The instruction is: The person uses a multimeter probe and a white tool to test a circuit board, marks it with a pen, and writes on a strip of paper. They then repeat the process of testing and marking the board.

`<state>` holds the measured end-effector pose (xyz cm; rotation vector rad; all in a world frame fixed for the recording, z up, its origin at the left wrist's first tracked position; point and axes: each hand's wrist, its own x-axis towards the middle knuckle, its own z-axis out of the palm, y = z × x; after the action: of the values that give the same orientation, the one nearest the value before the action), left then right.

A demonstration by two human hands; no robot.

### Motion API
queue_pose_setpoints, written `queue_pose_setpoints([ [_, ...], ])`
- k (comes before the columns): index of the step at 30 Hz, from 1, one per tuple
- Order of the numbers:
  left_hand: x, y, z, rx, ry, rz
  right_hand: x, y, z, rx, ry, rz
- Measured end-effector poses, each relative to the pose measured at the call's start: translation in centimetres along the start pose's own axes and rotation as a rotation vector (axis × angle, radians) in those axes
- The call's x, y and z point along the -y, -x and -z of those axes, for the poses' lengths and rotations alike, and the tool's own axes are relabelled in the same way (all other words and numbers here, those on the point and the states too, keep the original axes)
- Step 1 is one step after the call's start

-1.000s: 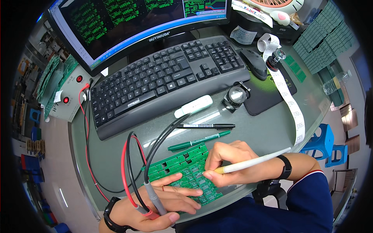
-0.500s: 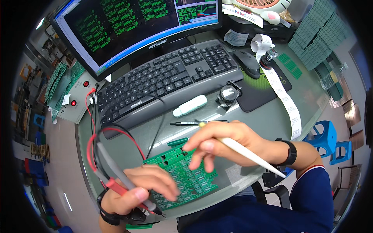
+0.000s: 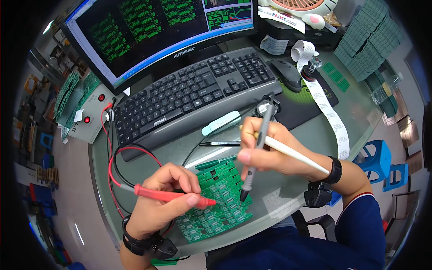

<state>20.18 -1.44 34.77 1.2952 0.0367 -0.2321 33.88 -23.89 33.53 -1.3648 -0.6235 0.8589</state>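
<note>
A green printed circuit board panel lies near the front edge of the glass-topped table. My left hand is closed around a red test probe, whose tip points over the middle of the board. Over the board's right side, my right hand grips a grey test probe, its black end slanting down to the board. A slim white tapered stick is tucked in the same hand, reaching back along the wrist. Whether either probe tip touches the board, I cannot tell.
Behind the board are a black pen, a pale green marker, a loupe and a keyboard. Red and black leads run from a grey box at left. A paper strip trails down at right, near a mouse.
The grey probe has passed from my left hand to my right hand. My left hand has turned the red probe toward the board. The white stick stays in my right hand.
</note>
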Motion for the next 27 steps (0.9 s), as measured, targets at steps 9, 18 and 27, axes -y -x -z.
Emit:
queue_pose_setpoints([
  [9, 1.3, -0.7, 0.5, -0.013, -0.166, -0.051, -2.7, 0.9, 0.0, -0.017, 0.076, 0.084],
  [18, 1.7, -0.9, 0.9, 0.056, -0.179, -0.080, -2.7, 1.0, -0.1, 0.026, 0.152, 0.191],
  [27, 1.5, -0.8, 0.5, 0.014, -0.168, -0.034, -3.0, 1.0, -0.6, -0.009, 0.178, 0.289],
])
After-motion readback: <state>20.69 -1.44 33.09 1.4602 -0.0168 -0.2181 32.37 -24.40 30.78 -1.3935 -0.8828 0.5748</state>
